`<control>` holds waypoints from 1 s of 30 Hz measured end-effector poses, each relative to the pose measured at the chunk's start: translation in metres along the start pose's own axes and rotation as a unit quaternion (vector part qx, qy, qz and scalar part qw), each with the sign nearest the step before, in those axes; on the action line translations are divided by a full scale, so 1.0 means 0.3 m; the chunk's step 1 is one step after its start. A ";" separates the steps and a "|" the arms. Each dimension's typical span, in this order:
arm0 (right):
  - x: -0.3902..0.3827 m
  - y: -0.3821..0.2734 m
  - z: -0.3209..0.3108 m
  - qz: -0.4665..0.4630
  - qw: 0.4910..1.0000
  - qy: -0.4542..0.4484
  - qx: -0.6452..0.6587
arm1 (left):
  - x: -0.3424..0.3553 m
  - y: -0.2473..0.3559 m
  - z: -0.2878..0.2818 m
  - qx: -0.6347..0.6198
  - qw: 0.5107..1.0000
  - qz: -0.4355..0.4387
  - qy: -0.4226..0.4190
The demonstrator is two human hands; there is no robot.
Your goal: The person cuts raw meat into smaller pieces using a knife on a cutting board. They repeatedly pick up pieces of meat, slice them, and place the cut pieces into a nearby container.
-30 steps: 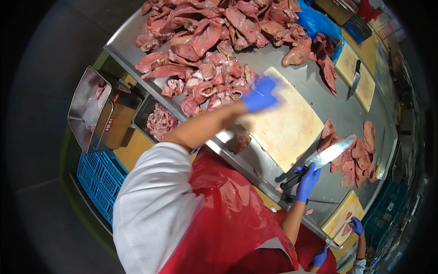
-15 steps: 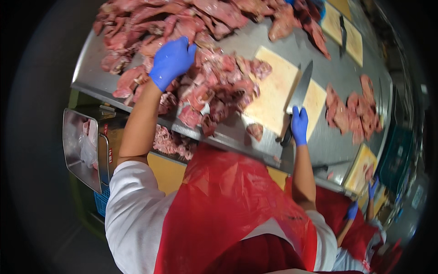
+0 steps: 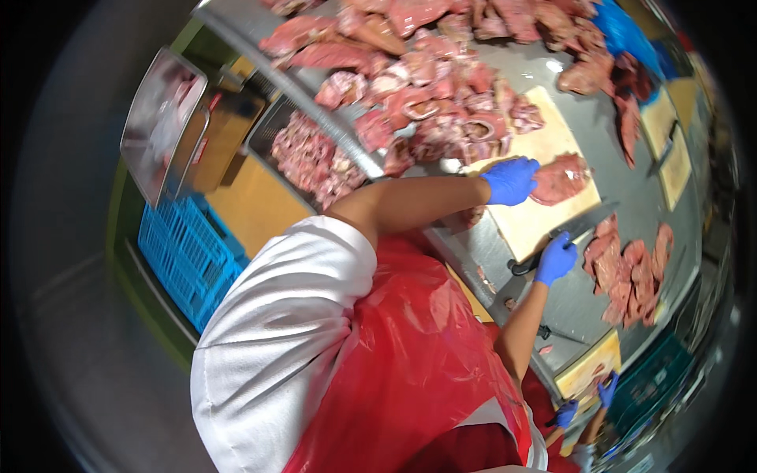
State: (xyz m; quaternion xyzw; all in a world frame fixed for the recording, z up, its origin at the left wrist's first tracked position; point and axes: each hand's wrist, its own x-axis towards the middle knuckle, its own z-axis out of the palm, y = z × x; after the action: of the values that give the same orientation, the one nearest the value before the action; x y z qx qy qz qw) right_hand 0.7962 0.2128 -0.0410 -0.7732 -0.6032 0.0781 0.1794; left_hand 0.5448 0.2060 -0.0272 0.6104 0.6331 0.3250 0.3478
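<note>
On the white cutting board (image 3: pixel 512 225) lies a flat pink piece of meat (image 3: pixel 564 180). My left hand (image 3: pixel 511 181), in a blue glove, is closed at the meat's left edge, fingertips together on it. My right hand (image 3: pixel 557 258), gloved in blue too, grips a black-handled knife (image 3: pixel 585 221) near the board's right side. Its blade points away to the right, just nearer to me than the meat. Beyond the board, a heap of meat trimmings (image 3: pixel 441 110) covers the steel table.
Larger meat pieces (image 3: pixel 410 16) lie along the far side. Cut pieces (image 3: pixel 627 268) rest to the right. A perforated tray of scraps (image 3: pixel 307 158), a steel bin (image 3: pixel 162 118) and a blue crate (image 3: pixel 189 252) stand left. A co-worker's gloved hands (image 3: pixel 605 389) are at another board (image 3: pixel 587 366).
My left hand has moved from the heap to the board, where a piece of meat now lies. The knife is now lower and flatter in my right hand. The view has turned left.
</note>
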 end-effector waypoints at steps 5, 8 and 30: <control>-0.112 -0.045 -0.086 -0.323 0.938 0.043 0.116 | -0.434 0.006 -0.345 0.058 0.964 0.119 0.229; -0.312 -0.254 -0.148 -0.409 0.853 -0.271 0.177 | -0.635 -0.256 -0.529 -0.013 0.902 0.054 0.427; -0.606 -1.047 0.386 -0.412 0.836 -0.216 0.291 | -0.589 -0.684 -0.982 0.094 0.948 -0.077 0.294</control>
State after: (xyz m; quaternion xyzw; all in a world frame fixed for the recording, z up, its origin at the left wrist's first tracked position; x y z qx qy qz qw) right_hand 0.4256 0.1245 -0.0486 -0.3287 -0.8390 0.3338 0.2768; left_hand 0.1884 0.0245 -0.0300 0.4665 0.7802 0.4015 0.1114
